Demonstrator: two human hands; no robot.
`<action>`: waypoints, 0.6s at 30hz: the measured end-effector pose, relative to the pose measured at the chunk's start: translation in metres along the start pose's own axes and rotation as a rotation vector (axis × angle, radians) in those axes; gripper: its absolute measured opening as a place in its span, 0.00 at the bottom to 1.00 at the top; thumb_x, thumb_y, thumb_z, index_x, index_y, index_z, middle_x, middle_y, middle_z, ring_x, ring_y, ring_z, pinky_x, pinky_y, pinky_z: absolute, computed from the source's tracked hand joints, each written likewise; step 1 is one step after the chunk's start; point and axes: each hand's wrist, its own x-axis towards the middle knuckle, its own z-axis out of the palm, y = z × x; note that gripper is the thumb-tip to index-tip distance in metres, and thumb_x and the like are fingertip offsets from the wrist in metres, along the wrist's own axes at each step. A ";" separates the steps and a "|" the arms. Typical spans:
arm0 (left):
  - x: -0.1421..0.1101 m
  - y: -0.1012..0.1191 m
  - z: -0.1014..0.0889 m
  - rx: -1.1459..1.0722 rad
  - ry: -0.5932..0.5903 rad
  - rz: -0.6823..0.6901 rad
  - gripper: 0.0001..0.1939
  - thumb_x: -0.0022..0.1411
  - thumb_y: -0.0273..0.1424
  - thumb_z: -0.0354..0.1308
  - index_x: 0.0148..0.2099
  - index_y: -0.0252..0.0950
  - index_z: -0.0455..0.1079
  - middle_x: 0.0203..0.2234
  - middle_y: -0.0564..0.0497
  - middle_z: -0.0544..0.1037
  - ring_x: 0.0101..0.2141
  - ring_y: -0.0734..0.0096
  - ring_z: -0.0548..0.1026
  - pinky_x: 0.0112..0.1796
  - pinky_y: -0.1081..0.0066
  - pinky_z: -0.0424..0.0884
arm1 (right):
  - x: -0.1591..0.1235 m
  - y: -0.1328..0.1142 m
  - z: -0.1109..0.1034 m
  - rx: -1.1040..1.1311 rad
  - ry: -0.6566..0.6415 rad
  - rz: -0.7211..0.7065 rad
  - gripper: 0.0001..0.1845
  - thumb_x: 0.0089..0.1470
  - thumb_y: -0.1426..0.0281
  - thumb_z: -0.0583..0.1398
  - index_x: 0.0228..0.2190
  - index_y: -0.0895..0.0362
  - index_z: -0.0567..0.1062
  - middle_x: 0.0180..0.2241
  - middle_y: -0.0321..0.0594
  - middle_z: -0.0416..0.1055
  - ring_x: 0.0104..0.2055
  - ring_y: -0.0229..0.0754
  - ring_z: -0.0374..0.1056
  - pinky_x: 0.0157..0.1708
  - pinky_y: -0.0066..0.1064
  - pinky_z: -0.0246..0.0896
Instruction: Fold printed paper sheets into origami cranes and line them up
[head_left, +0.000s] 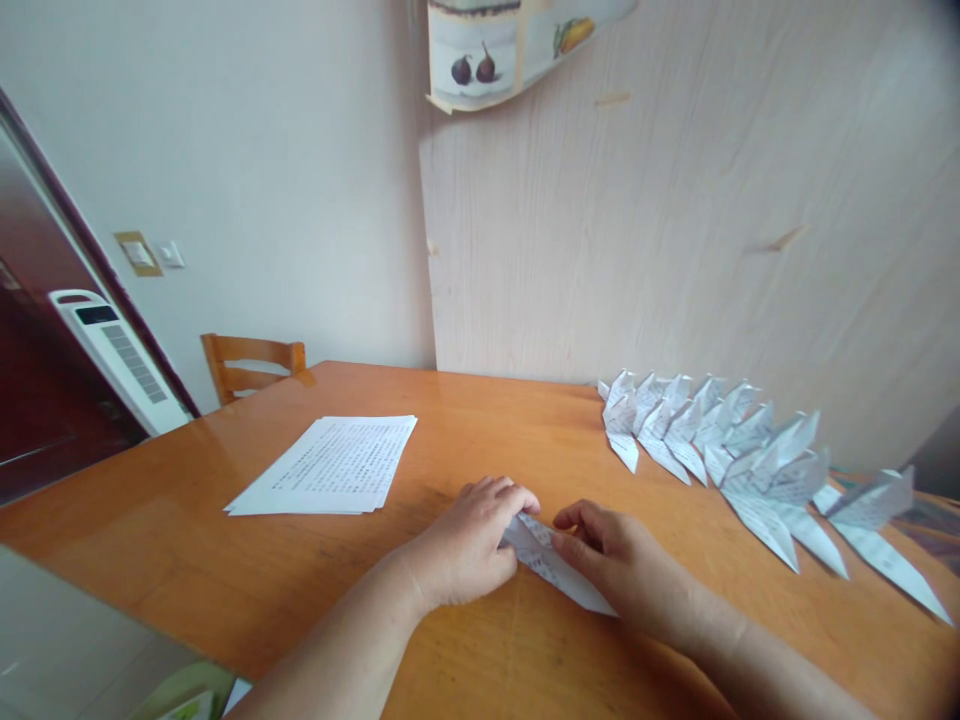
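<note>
A folded sheet of printed paper (562,578) lies low over the table between my hands, narrow and pointed toward its lower right end. My left hand (476,540) grips its far left end, fingers over the top and thumb along the near side. On the upper edge, my right hand (611,555) pinches the paper between thumb and bent forefinger. Its other fingers are curled and partly hidden. Part of the paper's left end is covered by my left hand.
A stack of printed sheets (330,465) lies on the wooden table (480,420) to the left. Several folded paper shapes with raised wings (780,460) stand in rows at the right. A wooden chair (255,360) is behind the left far corner, and a wall closes off the back.
</note>
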 end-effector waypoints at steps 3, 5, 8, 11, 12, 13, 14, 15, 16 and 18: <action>0.001 -0.001 0.004 0.021 0.042 0.016 0.27 0.50 0.19 0.53 0.52 0.43 0.65 0.47 0.49 0.71 0.51 0.59 0.67 0.54 0.59 0.63 | 0.002 0.003 0.002 -0.032 0.025 0.005 0.07 0.57 0.67 0.57 0.31 0.55 0.74 0.26 0.36 0.72 0.26 0.38 0.65 0.25 0.28 0.53; 0.003 -0.003 0.008 0.010 0.101 0.008 0.29 0.51 0.19 0.54 0.56 0.43 0.64 0.52 0.48 0.70 0.55 0.58 0.66 0.57 0.58 0.61 | 0.003 0.005 0.003 -0.004 0.067 0.011 0.07 0.56 0.67 0.57 0.29 0.55 0.73 0.25 0.36 0.71 0.27 0.39 0.64 0.25 0.28 0.54; 0.007 -0.008 0.015 -0.097 0.267 -0.063 0.35 0.55 0.22 0.58 0.64 0.42 0.56 0.61 0.45 0.63 0.62 0.58 0.59 0.63 0.56 0.54 | 0.005 0.006 0.001 0.128 0.115 0.035 0.11 0.57 0.61 0.56 0.30 0.55 0.71 0.25 0.35 0.69 0.27 0.39 0.63 0.24 0.28 0.54; 0.011 -0.012 0.021 -0.328 0.439 -0.208 0.43 0.57 0.29 0.63 0.69 0.40 0.45 0.66 0.39 0.54 0.65 0.55 0.55 0.63 0.54 0.54 | 0.006 0.003 -0.001 0.286 0.149 0.079 0.15 0.57 0.56 0.55 0.33 0.54 0.70 0.25 0.34 0.67 0.25 0.38 0.61 0.23 0.28 0.54; 0.013 -0.013 0.022 -0.433 0.469 -0.254 0.46 0.57 0.31 0.64 0.70 0.38 0.42 0.67 0.37 0.52 0.65 0.55 0.55 0.62 0.54 0.56 | 0.006 0.001 -0.001 0.335 0.158 0.088 0.16 0.57 0.54 0.55 0.33 0.54 0.70 0.25 0.34 0.66 0.24 0.38 0.61 0.23 0.28 0.54; 0.014 -0.012 0.023 -0.550 0.475 -0.292 0.46 0.58 0.34 0.64 0.70 0.37 0.41 0.67 0.36 0.52 0.64 0.55 0.57 0.61 0.55 0.58 | 0.005 -0.001 -0.002 0.382 0.166 0.092 0.16 0.57 0.53 0.55 0.34 0.54 0.69 0.24 0.34 0.66 0.24 0.38 0.61 0.22 0.27 0.54; 0.014 -0.011 0.022 -0.667 0.455 -0.316 0.45 0.59 0.36 0.64 0.70 0.35 0.43 0.65 0.34 0.56 0.62 0.55 0.61 0.60 0.57 0.60 | 0.005 -0.003 -0.002 0.425 0.173 0.090 0.17 0.57 0.52 0.55 0.34 0.54 0.68 0.24 0.34 0.66 0.23 0.38 0.61 0.22 0.27 0.55; 0.014 -0.009 0.021 -0.779 0.412 -0.324 0.42 0.60 0.38 0.64 0.68 0.34 0.47 0.62 0.34 0.61 0.60 0.56 0.64 0.58 0.58 0.62 | 0.004 -0.005 -0.002 0.463 0.181 0.083 0.18 0.57 0.51 0.55 0.34 0.54 0.68 0.24 0.34 0.66 0.23 0.38 0.61 0.22 0.27 0.55; 0.014 -0.006 0.021 -0.878 0.351 -0.319 0.36 0.61 0.39 0.63 0.65 0.33 0.53 0.58 0.35 0.66 0.57 0.58 0.67 0.56 0.59 0.64 | 0.003 -0.007 -0.001 0.494 0.189 0.073 0.20 0.56 0.50 0.56 0.34 0.54 0.68 0.24 0.34 0.66 0.23 0.38 0.61 0.23 0.27 0.56; 0.013 0.001 0.019 -1.031 0.220 -0.287 0.25 0.63 0.41 0.62 0.57 0.32 0.65 0.50 0.40 0.74 0.51 0.60 0.72 0.52 0.61 0.66 | 0.001 -0.012 -0.001 0.541 0.206 0.039 0.22 0.55 0.47 0.57 0.33 0.54 0.67 0.24 0.34 0.66 0.24 0.38 0.62 0.24 0.28 0.57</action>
